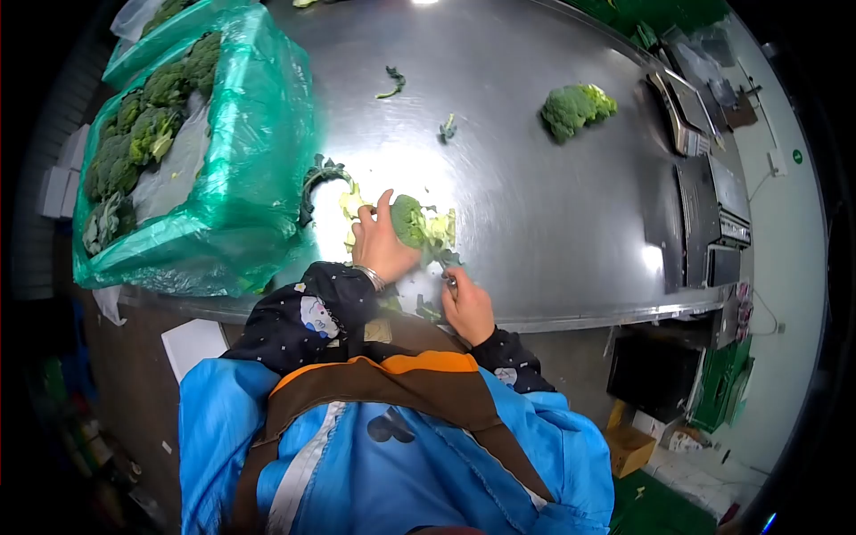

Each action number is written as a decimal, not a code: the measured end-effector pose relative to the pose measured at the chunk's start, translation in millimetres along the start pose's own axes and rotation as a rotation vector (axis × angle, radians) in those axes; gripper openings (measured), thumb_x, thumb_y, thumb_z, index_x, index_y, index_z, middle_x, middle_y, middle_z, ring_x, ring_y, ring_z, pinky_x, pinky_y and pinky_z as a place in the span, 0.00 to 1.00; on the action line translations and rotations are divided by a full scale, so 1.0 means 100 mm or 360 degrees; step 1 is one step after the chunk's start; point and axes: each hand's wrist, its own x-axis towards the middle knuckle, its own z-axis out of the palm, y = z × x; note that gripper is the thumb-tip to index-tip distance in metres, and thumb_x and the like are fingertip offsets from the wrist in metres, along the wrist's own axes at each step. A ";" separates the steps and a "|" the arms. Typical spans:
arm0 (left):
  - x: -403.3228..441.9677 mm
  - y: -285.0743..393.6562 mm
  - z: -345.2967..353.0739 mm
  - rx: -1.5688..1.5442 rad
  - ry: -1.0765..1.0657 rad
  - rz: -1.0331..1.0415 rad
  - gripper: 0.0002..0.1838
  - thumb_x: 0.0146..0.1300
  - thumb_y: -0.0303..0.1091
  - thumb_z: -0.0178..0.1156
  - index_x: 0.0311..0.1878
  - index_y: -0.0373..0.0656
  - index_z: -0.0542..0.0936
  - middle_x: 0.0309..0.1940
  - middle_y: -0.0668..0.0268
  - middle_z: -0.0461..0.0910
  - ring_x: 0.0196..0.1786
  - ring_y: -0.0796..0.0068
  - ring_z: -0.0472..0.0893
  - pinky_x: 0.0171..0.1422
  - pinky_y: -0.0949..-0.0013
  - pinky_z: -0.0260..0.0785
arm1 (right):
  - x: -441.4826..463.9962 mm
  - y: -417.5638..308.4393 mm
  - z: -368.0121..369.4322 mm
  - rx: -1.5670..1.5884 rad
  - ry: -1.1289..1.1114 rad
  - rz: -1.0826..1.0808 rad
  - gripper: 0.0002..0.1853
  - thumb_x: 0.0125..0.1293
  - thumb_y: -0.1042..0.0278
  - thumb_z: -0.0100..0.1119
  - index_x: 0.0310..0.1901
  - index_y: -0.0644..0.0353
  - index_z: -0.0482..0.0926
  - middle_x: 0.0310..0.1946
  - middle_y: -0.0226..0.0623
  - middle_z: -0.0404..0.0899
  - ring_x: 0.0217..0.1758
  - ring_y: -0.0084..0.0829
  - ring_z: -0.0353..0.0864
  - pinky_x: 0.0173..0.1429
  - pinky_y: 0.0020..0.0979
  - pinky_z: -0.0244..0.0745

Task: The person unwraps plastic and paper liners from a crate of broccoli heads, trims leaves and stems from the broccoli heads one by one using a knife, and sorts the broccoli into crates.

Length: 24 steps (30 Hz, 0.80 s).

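Observation:
My left hand [383, 245] rests against the left side of a broccoli head [407, 221] on the metal table, holding it with fingers partly curled and one raised. Pale cut leaf stalks [440, 228] show at the broccoli's right. Close by on the right, my right hand [469, 308] is closed around a small dark handle, which looks like a knife [452, 282]; its blade cannot be made out. Trimmed green leaves [428, 309] lie between my hands and the table's near edge. A dark curled leaf [321, 176] lies left of the broccoli.
At the left stands a crate lined with green plastic [259, 169], holding several broccoli heads [156, 134]. Another broccoli [571, 111] sits farther right on the metal table [535, 232]. Leaf scraps [392, 83] lie toward the back. Scale-like equipment [713, 205] stands along the right edge.

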 end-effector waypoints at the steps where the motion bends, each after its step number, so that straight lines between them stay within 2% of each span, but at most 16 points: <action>1: 0.01 0.04 0.01 -0.0020 -0.0012 -0.0038 0.49 0.40 0.45 0.71 0.65 0.47 0.55 0.53 0.48 0.62 0.54 0.45 0.67 0.57 0.53 0.65 | 0.03 -0.01 -0.02 -0.0040 -0.0029 0.0017 0.12 0.59 0.71 0.54 0.45 0.57 0.70 0.20 0.49 0.72 0.27 0.53 0.74 0.30 0.46 0.67; 2: 0.02 0.08 0.01 -0.0041 -0.0024 -0.0078 0.49 0.40 0.45 0.71 0.65 0.47 0.55 0.53 0.48 0.62 0.54 0.45 0.67 0.56 0.53 0.65 | 0.08 -0.03 -0.05 -0.0041 -0.0082 0.0056 0.13 0.58 0.72 0.52 0.45 0.58 0.68 0.20 0.50 0.73 0.28 0.55 0.74 0.31 0.49 0.66; 5: 0.03 0.09 0.03 -0.0067 -0.0031 -0.0088 0.45 0.39 0.45 0.71 0.59 0.43 0.58 0.51 0.48 0.63 0.53 0.45 0.68 0.55 0.52 0.66 | 0.19 -0.04 -0.08 -0.0187 -0.0260 0.0321 0.13 0.57 0.71 0.51 0.45 0.61 0.69 0.28 0.54 0.78 0.33 0.56 0.77 0.37 0.50 0.70; 9: 0.05 0.05 0.13 -0.0066 0.0017 -0.0028 0.41 0.39 0.45 0.71 0.53 0.41 0.60 0.48 0.48 0.63 0.51 0.44 0.68 0.52 0.52 0.67 | 0.22 -0.04 0.00 -0.0215 -0.0233 0.0310 0.15 0.57 0.73 0.50 0.46 0.65 0.64 0.23 0.57 0.75 0.29 0.59 0.75 0.34 0.52 0.67; 13: 0.04 0.11 0.21 -0.0043 -0.0002 -0.0050 0.40 0.37 0.43 0.72 0.52 0.40 0.60 0.48 0.47 0.63 0.51 0.42 0.68 0.51 0.51 0.68 | 0.42 0.27 0.26 -0.0446 -0.0374 0.0682 0.15 0.58 0.68 0.51 0.43 0.68 0.66 0.29 0.58 0.78 0.36 0.57 0.77 0.41 0.51 0.72; 15: 0.13 0.04 0.24 -0.0075 0.0007 -0.0027 0.41 0.36 0.42 0.72 0.52 0.40 0.61 0.48 0.47 0.63 0.51 0.42 0.68 0.51 0.50 0.68 | 0.60 0.31 0.22 -0.0295 -0.0384 0.0593 0.14 0.58 0.68 0.51 0.42 0.68 0.68 0.31 0.58 0.78 0.38 0.57 0.78 0.43 0.50 0.72; 16: 0.20 -0.14 0.27 -0.0228 0.0075 0.0123 0.41 0.36 0.41 0.73 0.51 0.38 0.61 0.48 0.46 0.63 0.51 0.44 0.68 0.51 0.49 0.67 | 0.61 0.29 0.17 -0.0226 -0.0391 0.0604 0.14 0.55 0.71 0.52 0.41 0.71 0.69 0.28 0.61 0.76 0.37 0.61 0.75 0.43 0.49 0.71; 17: 0.25 -0.26 0.21 -0.0360 0.0070 0.0230 0.37 0.41 0.36 0.72 0.51 0.37 0.60 0.49 0.48 0.67 0.51 0.54 0.72 0.52 0.55 0.70 | 0.51 0.34 0.15 -0.0153 -0.0325 0.0429 0.15 0.56 0.70 0.53 0.43 0.70 0.69 0.28 0.59 0.77 0.34 0.57 0.76 0.39 0.47 0.72; 19: 0.33 -0.56 0.04 -0.1565 -0.0448 -0.0033 0.33 0.49 0.30 0.68 0.51 0.36 0.57 0.49 0.51 0.71 0.51 0.65 0.75 0.53 0.64 0.72 | 0.31 0.56 0.11 -0.0009 -0.0196 0.0034 0.18 0.56 0.69 0.54 0.47 0.68 0.70 0.28 0.55 0.78 0.27 0.49 0.78 0.32 0.41 0.73; 20: 0.31 -0.57 -0.03 -0.1655 -0.0492 -0.0024 0.31 0.51 0.28 0.67 0.52 0.37 0.56 0.49 0.53 0.72 0.50 0.68 0.75 0.53 0.66 0.72 | 0.31 0.49 0.01 0.0197 -0.0207 0.0239 0.19 0.58 0.67 0.55 0.50 0.65 0.70 0.29 0.50 0.78 0.22 0.39 0.76 0.25 0.36 0.69; 21: 0.23 -0.56 -0.14 -0.1745 -0.0539 -0.0035 0.30 0.53 0.26 0.65 0.52 0.37 0.55 0.49 0.54 0.73 0.50 0.71 0.76 0.53 0.69 0.72 | 0.31 0.35 -0.09 0.0690 -0.0273 0.0395 0.19 0.61 0.65 0.54 0.52 0.64 0.69 0.28 0.43 0.77 0.18 0.32 0.70 0.21 0.31 0.65; 23: 0.09 -0.35 -0.18 -0.1728 -0.0625 0.0041 0.34 0.51 0.29 0.68 0.54 0.36 0.55 0.48 0.55 0.72 0.51 0.68 0.75 0.55 0.68 0.71 | 0.30 0.07 -0.30 0.1704 -0.0262 0.0799 0.20 0.67 0.62 0.52 0.57 0.60 0.67 0.26 0.31 0.73 0.10 0.16 0.59 0.12 0.20 0.55; 24: 0.04 -0.24 -0.18 -0.1623 -0.0790 0.0024 0.40 0.51 0.28 0.68 0.62 0.39 0.52 0.49 0.56 0.73 0.51 0.67 0.76 0.54 0.67 0.72 | 0.32 0.05 -0.29 0.1989 -0.0284 0.0826 0.19 0.67 0.60 0.50 0.56 0.61 0.68 0.25 0.30 0.72 0.12 0.17 0.60 0.13 0.20 0.55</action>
